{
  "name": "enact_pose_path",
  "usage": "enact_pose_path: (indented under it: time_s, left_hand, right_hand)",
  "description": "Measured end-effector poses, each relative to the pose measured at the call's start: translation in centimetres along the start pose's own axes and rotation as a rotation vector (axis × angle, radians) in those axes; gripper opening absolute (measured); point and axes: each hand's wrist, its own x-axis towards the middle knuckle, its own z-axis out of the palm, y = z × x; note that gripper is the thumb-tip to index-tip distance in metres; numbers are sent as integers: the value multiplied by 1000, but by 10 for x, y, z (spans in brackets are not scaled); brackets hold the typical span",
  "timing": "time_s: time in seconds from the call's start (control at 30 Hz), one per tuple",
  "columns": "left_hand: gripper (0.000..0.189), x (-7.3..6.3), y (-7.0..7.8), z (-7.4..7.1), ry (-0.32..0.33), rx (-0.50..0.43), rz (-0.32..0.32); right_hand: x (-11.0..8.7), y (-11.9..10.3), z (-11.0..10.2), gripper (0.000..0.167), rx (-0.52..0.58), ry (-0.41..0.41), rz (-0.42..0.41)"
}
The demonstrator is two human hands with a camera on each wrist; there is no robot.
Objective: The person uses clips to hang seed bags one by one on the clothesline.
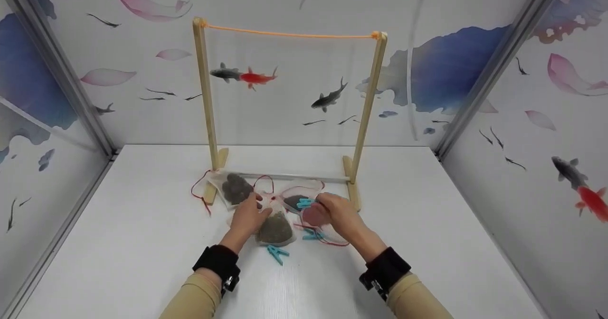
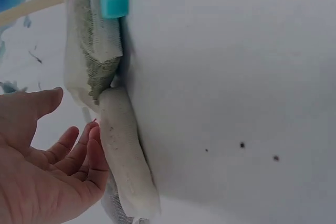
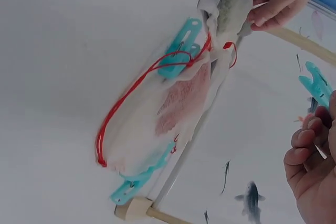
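at least four drawstring mesh bags lie bunched on the white table [image 1: 142, 262], at the near side of a wooden frame [image 1: 206, 91]: a dark-filled bag [image 1: 236, 191] far left, a second dark bag [image 1: 289, 201] and a pink-filled bag [image 1: 313, 216] to the right, a green-filled bag [image 1: 275, 229] nearest. the left hand [image 1: 247, 219], fingers loosely bent and thumb apart, grips nothing; whether it touches a bag cannot be told. the right hand [image 1: 344, 214], fingers curled, pinches a teal clip [image 3: 321, 90]. the clip appears light, stiff and sprung; it is best squeezed at its handle ends. the bags should prove light, soft and prone to snagging, with contents that shift; each is best taken by its gathered neck near the red cord [image 3: 126, 96], not by the sheer cloth.
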Motion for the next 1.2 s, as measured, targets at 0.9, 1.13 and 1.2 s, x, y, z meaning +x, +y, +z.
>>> enact_pose_path:
  time_s: [0.9,1.13,1.2]
  left_hand:
    - [19,6,35,-45,-116,-173,-39]
    - [19,5,52,-73,-80,-173,-48]
    - [19,6,54,-78,-52,-170,-42]
  right_hand:
    - [47,22,-73,15,-220,86,-165]
    - [68,17,-114,18,-295,128,-201]
    - [71,15,-121,19,-305,128,-209]
